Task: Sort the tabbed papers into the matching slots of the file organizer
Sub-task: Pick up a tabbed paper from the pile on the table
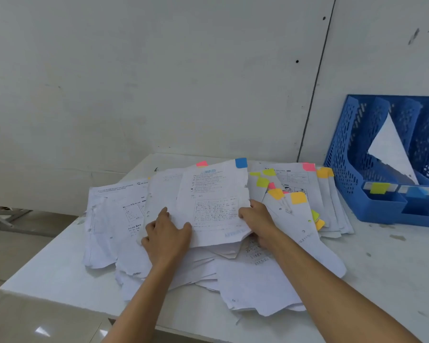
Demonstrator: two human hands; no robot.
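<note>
Papers (258, 280) with coloured tabs lie in a loose heap on the white table (47, 276). On top of the heap is a blue-tabbed sheet (213, 206), its tab at the far right corner. The left hand (166, 233) rests flat on the sheet's left edge, fingers relaxed. The right hand (259, 219) pinches its right edge, thumb on top and fingers curled beneath. The blue file organizer (344, 157) stands at the far right by the wall, with a white page (391, 149) leaning in its leftmost slot.
</note>
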